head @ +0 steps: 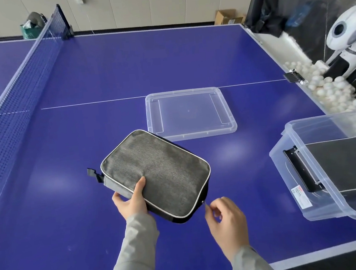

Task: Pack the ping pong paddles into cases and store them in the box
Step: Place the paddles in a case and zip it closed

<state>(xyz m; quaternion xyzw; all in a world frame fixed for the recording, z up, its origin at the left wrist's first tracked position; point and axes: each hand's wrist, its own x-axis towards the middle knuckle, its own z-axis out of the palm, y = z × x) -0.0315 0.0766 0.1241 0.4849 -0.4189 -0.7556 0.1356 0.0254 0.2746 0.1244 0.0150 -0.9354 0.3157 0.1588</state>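
A grey fabric paddle case (157, 174) with white piping is held above the blue table, tilted. My left hand (131, 199) grips its near left edge, thumb on top. My right hand (224, 219) pinches the thin zipper pull (206, 207) at the case's near right corner. The case looks zipped; no paddle shows. A clear plastic box (304, 190) stands at the right with another dark case (345, 162) lying inside it. The box's clear lid (190, 114) lies flat on the table beyond the case.
The ping pong table (102, 77) has its net (15, 85) running along the left. A white ball-feeding robot (348, 38) and a trough of several white balls (329, 89) sit off the right edge. The table's near edge runs just under my forearms.
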